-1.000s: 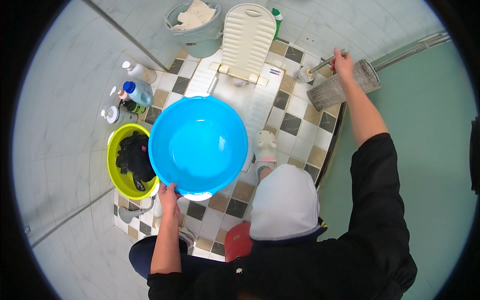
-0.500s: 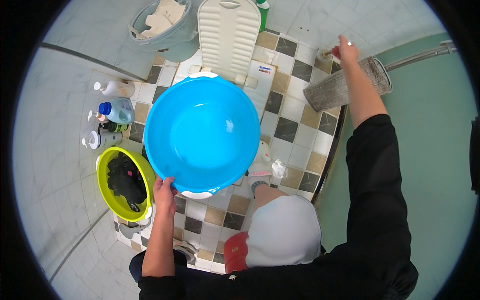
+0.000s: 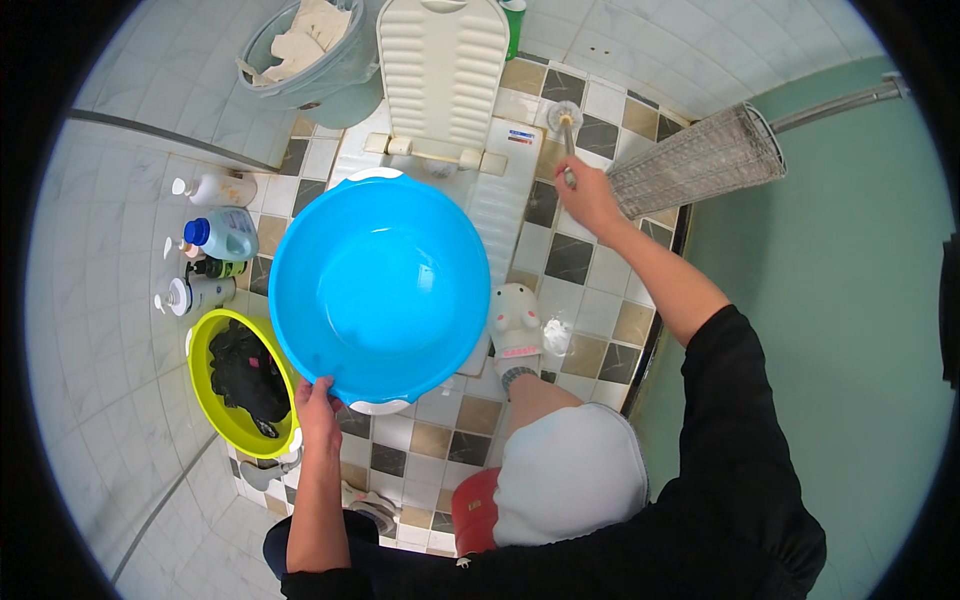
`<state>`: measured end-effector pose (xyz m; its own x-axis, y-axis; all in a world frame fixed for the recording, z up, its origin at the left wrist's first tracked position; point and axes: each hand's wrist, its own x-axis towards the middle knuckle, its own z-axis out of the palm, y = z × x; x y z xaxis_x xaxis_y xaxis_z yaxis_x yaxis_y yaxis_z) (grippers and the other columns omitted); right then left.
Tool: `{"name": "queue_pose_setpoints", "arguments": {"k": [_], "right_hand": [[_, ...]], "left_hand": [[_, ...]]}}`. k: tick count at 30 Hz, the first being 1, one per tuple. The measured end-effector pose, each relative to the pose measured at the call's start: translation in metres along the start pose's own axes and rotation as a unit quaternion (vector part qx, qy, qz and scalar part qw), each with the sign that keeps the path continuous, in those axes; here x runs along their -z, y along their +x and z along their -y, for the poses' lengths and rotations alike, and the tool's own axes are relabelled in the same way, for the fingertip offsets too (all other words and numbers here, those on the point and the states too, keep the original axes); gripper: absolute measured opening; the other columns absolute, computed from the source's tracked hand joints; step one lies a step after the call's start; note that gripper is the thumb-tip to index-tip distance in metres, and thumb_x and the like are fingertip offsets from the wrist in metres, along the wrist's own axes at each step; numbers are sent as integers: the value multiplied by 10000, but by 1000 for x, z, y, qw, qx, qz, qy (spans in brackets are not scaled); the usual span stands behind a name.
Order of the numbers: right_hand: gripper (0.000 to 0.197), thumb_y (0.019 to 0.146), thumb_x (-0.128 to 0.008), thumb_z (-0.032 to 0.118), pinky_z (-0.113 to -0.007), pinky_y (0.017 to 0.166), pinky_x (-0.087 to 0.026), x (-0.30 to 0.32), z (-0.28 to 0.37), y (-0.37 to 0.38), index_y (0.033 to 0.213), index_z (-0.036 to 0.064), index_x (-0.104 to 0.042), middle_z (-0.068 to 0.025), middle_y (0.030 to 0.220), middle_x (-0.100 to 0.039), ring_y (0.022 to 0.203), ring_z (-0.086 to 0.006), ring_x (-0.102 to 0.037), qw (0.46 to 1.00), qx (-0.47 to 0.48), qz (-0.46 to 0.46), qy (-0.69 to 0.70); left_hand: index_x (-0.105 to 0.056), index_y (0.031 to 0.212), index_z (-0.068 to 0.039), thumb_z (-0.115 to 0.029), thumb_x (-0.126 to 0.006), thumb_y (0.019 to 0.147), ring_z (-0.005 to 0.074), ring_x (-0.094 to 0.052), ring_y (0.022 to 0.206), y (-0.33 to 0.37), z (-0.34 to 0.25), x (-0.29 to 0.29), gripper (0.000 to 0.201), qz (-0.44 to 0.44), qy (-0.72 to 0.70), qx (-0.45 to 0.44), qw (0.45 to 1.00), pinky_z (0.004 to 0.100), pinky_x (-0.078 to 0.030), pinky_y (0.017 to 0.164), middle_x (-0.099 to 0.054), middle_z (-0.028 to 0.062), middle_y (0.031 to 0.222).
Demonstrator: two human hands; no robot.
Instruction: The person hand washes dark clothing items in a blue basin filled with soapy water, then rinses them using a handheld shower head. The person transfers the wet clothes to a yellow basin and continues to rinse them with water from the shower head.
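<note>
My left hand (image 3: 320,410) is closed on the near rim of a large, round blue basin (image 3: 385,290) with white handles. The basin is over a squat toilet (image 3: 495,235), hiding much of it. My right hand (image 3: 588,195) reaches forward, fingers wrapped round the handle of a toilet brush (image 3: 567,125). The brush's round, pale head points away from me, beside the toilet's right edge. Left of the basin stands a yellow-green tub (image 3: 200,385) with dark cloth (image 3: 245,375) in it.
A grey flat mop (image 3: 700,165) leans at right beside the green panel (image 3: 800,350). Several bottles (image 3: 220,235) line the left wall. Behind are a bin (image 3: 340,90), the raised ribbed white lid (image 3: 445,70) and a green bottle (image 3: 514,25). My slippered foot (image 3: 515,315) is on the chequered tiles.
My right hand has swung left with the brush, from beside the far wall to near the toilet. In the picture, the basin and my left hand sit slightly lower and further left.
</note>
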<state>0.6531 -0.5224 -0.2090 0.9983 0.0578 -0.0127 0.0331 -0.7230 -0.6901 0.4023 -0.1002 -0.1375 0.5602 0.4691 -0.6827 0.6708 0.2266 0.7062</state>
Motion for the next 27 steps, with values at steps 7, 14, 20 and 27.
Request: {"name": "queue_pose_setpoints", "arguments": {"k": [7,14,20,27], "right_hand": [[115,783,-576,161,-412,626,-472,37,-58,29,871,87,-589,-196,702,-608,663,-370,-592,988,-2,-124,-93],[173,822,-545,190,-334,558,-479,79,-50,93,857,21,-562,-103,638,-601,547,-213,-612,950,-143,-231,155],[208,815,-556,155,-340,508,-525,156,-73,174,886,-25,-479,-127,675,-576,515,-207,-585,873,-172,-337,308],[298,807,-591,196,-335,544,-555,183,-37,180,945,-35,-462,-145,745,-565,537,-214,-585,902,-192,-255,291]], "left_hand": [[-539,1050,-58,-78,-522,797,96,-552,635,-5,-4,-11,254,-18,-24,-10,1000,229,-441,535,-596,7,852],[-531,1067,-53,-77,-520,796,108,-567,652,4,-3,-16,273,2,-15,-2,1000,244,-476,558,-597,16,857],[-531,1071,-51,-74,-520,791,105,-569,663,9,-3,-21,281,8,-7,-5,1000,235,-473,550,-602,19,867],[-542,1057,-51,-75,-522,791,96,-557,646,14,4,-22,268,12,-4,-8,1000,227,-466,533,-602,14,865]]}}
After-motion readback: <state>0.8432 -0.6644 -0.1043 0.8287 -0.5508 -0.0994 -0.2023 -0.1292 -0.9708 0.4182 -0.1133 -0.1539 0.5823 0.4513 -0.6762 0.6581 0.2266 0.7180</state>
